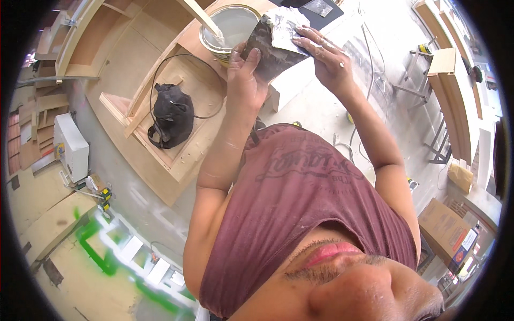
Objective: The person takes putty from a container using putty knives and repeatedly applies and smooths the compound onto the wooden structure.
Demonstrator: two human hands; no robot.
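My left hand (246, 72) grips a dark, flat board (270, 59) by its near left edge, with the thumb lying on its face. A thick lump of white paste (286, 24) covers the board's far part. My right hand (333, 61) comes in from the right, its fingers pressed together at the edge of the paste; what lies under them is hidden, though a thin dark edge shows there. White smears mark the fingers of both hands. Just left of the board stands an open round can (230, 45) with pale contents, and a wooden stick (206, 21) slants into it.
A black bag (172, 115) with a looped strap lies inside a wooden frame (126, 115) on the left. Cables (369, 59) trail over the floor at right. Long wooden panels (452, 101) rest on metal trestles (417, 72). A cardboard box (444, 230) sits at the lower right.
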